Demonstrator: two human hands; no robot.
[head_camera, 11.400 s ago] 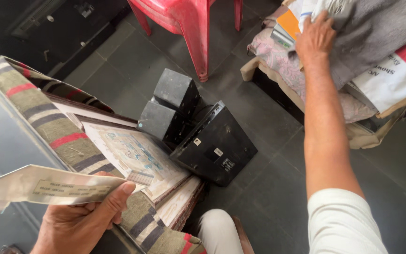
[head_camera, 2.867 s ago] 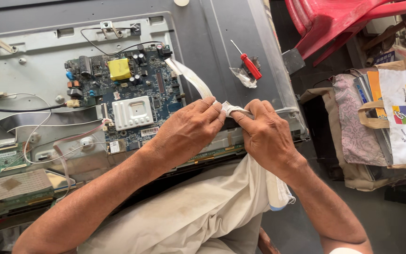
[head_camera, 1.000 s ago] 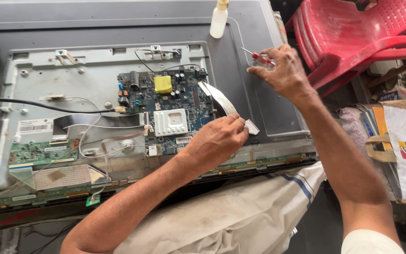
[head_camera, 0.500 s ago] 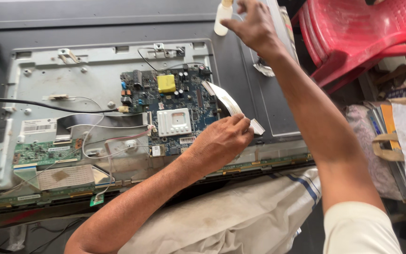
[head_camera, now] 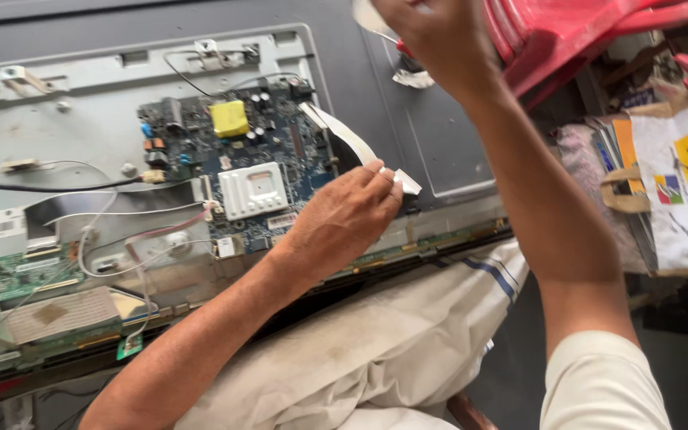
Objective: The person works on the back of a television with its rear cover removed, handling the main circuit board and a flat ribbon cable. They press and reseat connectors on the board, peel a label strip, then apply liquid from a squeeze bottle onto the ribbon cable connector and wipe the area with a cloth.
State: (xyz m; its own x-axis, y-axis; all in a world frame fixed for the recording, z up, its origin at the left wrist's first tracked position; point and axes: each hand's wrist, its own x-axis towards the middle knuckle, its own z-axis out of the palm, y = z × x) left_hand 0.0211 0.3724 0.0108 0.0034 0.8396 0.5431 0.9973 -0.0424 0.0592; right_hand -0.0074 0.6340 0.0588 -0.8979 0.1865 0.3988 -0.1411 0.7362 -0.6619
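An opened flat-screen television (head_camera: 431, 135) lies back-side up across my lap. Its blue main circuit board (head_camera: 280, 143) carries a yellow part (head_camera: 230, 118) and a white metal shield (head_camera: 253, 189). My left hand (head_camera: 344, 219) rests on the lower edge of the board and pinches the free end of a white flat ribbon cable (head_camera: 345, 137) between thumb and fingertips. My right hand (head_camera: 431, 36) is raised at the top edge of the view, fingers curled around a white bottle (head_camera: 366, 14) that is mostly cut off.
A red-handled screwdriver (head_camera: 402, 49) and a scrap of white paper (head_camera: 412, 78) lie on the panel under my right hand. Red plastic chairs (head_camera: 575, 32) stand at top right, printed bags (head_camera: 678, 183) at right. A green board (head_camera: 17, 275) and loose wires sit at left. White cloth (head_camera: 376, 342) covers my lap.
My right hand left the screwdriver, reached to the white bottle at the panel's far edge and closed on it. My left hand has kept hold of the ribbon cable's end.
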